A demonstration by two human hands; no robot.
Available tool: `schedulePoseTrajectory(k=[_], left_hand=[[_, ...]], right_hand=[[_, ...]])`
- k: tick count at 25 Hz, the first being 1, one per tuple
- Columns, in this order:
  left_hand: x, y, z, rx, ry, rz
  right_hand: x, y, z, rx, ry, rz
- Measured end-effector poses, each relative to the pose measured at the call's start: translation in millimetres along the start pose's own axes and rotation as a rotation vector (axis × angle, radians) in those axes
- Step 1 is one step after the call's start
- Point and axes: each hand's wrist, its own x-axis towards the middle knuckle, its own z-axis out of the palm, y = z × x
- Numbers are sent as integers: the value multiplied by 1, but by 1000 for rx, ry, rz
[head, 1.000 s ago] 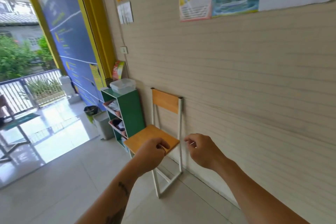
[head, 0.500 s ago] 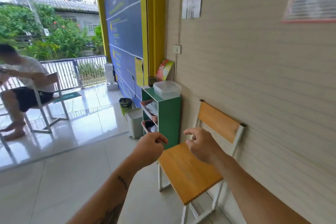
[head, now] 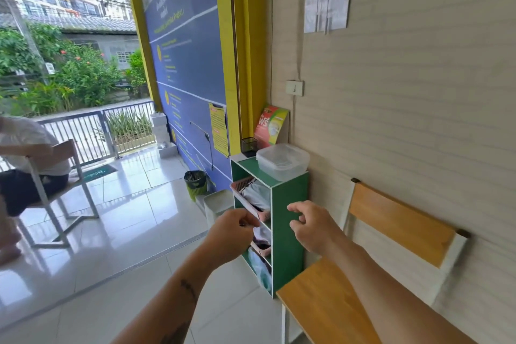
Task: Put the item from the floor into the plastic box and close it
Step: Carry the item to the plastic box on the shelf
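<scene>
A clear plastic box [head: 282,162] with its lid on stands on top of a narrow green shelf [head: 290,204] against the wall. My left hand [head: 231,234] is in front of the shelf's open side. Its fingers are pinched together on something small and dark that is mostly hidden. My right hand [head: 312,229] hovers before the shelf's green side panel, below the box, with its fingers apart and nothing in them. Both hands are lower than the box and do not touch it.
A wooden chair [head: 329,304] with a white frame stands against the wall at my right. Beside the shelf are a white bin [head: 217,204] and a green basket [head: 195,184]. A person [head: 25,148] sits on a chair at far left. Pink baskets fill the shelf.
The view has swung left and closer to the green shelf, and the chair has slid to the lower right. My right hand's fingers have spread apart. My left hand stays pinched.
</scene>
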Motion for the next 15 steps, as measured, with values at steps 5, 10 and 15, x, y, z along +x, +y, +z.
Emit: schedulePoseTrajectory(k=[5, 10, 15], left_hand=[[121, -24, -19, 17, 1, 5], [243, -35, -26, -9, -6, -34], [340, -42, -25, -39, -15, -45]], right_hand=[[126, 2, 20, 20, 24, -4], [254, 9, 18, 15, 5, 2], [344, 17, 22, -32, 6, 14]])
